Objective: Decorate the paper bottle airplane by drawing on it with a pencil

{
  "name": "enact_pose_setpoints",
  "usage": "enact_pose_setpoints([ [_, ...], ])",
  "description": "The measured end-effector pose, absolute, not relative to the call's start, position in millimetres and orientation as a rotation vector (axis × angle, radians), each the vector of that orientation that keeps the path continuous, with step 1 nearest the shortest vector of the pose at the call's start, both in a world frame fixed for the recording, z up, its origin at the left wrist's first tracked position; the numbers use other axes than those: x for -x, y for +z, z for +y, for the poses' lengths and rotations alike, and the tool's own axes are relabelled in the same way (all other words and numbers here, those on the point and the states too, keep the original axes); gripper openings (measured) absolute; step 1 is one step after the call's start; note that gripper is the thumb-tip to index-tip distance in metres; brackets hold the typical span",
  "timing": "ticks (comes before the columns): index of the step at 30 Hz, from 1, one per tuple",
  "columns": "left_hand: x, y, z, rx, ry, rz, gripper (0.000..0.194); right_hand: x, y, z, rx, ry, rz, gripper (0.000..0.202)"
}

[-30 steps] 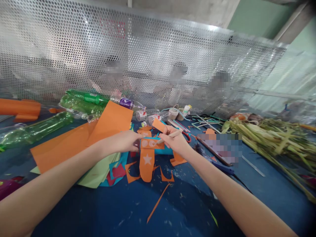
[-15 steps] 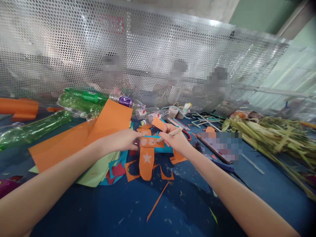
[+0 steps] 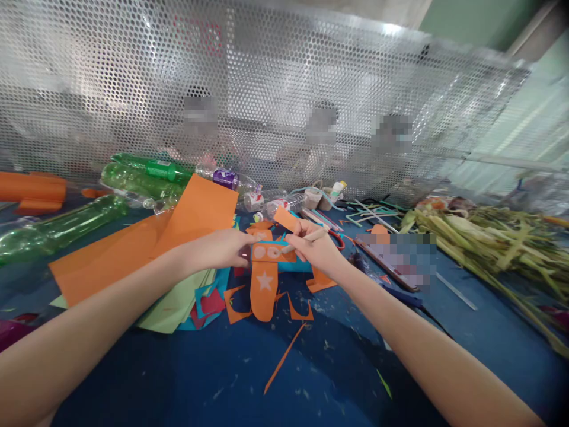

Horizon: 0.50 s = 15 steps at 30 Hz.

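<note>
An orange and blue paper model [image 3: 265, 290] lies in the middle, with a white star on its orange wing and pale round shapes on the band above. My right hand [image 3: 311, 240] is closed round a pale pen [image 3: 316, 235], whose tip is at the band beside the round shapes. A small orange paper piece [image 3: 285, 219] sticks out at the fingers of that hand. My left hand [image 3: 226, 246] is at the model's left end, thumb and fingers curved round its edge.
Orange sheets [image 3: 202, 207] and green paper [image 3: 178, 305] lie at left, with plastic bottles [image 3: 66, 228] behind. A phone [image 3: 391, 261], a blue-handled tool [image 3: 402, 295] and dried husks [image 3: 480, 243] are at right. People sit beyond the perforated metal screen [image 3: 267, 77].
The pen tip has shifted slightly right along the orange band. My left hand stays at the model's left end. The whole view has shifted a little.
</note>
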State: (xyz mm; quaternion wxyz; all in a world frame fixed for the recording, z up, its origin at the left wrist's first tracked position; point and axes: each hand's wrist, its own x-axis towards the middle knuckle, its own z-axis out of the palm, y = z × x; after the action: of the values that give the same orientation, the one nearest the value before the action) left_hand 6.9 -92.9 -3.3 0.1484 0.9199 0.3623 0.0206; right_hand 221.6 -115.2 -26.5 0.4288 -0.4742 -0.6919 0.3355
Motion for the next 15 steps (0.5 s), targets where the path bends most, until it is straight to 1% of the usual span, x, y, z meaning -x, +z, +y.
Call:
enact_pose_setpoints([
  [2,-7.6,-2.5,-93.4,-2.640,0.052,1.052,0.033,-221.7,-27.0,-114.8,1.185,0.862,-1.724,0.018],
  [4,-7.7,-2.1,-93.6,-2.634,0.045,1.072,0.034,-222.0,-27.5,-114.5,1.205,0.851,-1.734,0.017],
  [7,-6.6,-3.3,-92.5,-2.625,0.061,1.052,0.039,-223.3,-28.6,-113.4,1.233,0.827,-1.732,0.018],
  [12,-4.1,-6.8,-89.9,-2.641,0.076,1.029,0.053,-225.4,-30.3,-111.4,1.267,0.777,-1.720,0.018],
  [15,-4.0,-7.1,-89.9,-2.643,0.071,1.043,0.051,-224.2,-29.3,-112.5,1.252,0.782,-1.732,0.018],
])
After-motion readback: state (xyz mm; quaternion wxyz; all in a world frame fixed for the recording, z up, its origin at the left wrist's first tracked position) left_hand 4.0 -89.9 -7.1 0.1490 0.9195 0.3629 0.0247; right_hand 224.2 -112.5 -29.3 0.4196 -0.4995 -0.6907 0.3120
